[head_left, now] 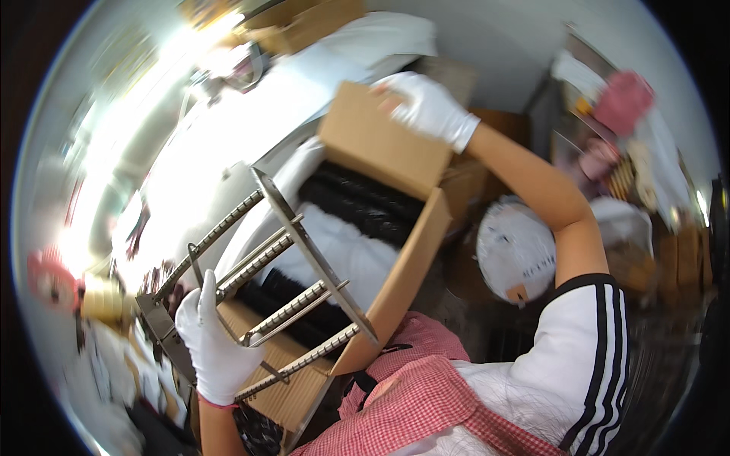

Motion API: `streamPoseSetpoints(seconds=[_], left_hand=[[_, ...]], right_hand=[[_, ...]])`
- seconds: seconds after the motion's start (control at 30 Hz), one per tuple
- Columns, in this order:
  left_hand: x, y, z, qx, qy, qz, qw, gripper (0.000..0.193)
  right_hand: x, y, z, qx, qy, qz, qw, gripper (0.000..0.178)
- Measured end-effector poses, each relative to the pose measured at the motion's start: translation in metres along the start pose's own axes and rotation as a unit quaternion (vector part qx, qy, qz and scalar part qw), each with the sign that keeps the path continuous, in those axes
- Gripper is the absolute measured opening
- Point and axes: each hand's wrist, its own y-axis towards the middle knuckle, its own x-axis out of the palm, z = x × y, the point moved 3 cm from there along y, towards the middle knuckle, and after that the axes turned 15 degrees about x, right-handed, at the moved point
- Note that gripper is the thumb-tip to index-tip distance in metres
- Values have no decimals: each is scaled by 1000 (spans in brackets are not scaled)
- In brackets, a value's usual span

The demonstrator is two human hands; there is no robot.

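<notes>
In my white-gloved left hand [217,342] is a metal rack [315,251] with flat steel end plates and several spring-wrapped rods, held tilted over an open cardboard box [414,258]. The fingers close round a thin bar at its left side. My right hand [426,106], also in a white glove with bare fingertips, grips the top edge of the box's raised flap [384,140]. Inside the box lie shiny black wrapped bundles [357,199] and white material [346,239]. The rack hides part of the contents.
A long white-covered table [228,144] runs along the left and far side, with a brown carton [304,26] at its far end. To the right are a round white wrapped bundle [517,251] and a pink bag [623,102]. A yellowish thread cone [105,296] stands far left.
</notes>
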Motion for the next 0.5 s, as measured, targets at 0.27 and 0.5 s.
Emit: streamPoseSetpoints(seconds=[0.27, 0.5], left_hand=[[42, 68, 169, 418, -95, 84, 900, 111], [26, 30, 233, 614, -246, 24, 749, 103]], right_hand=[[-12, -213, -216, 23, -218, -4, 976, 55], [-87, -403, -272, 400, -271, 94, 871, 62]])
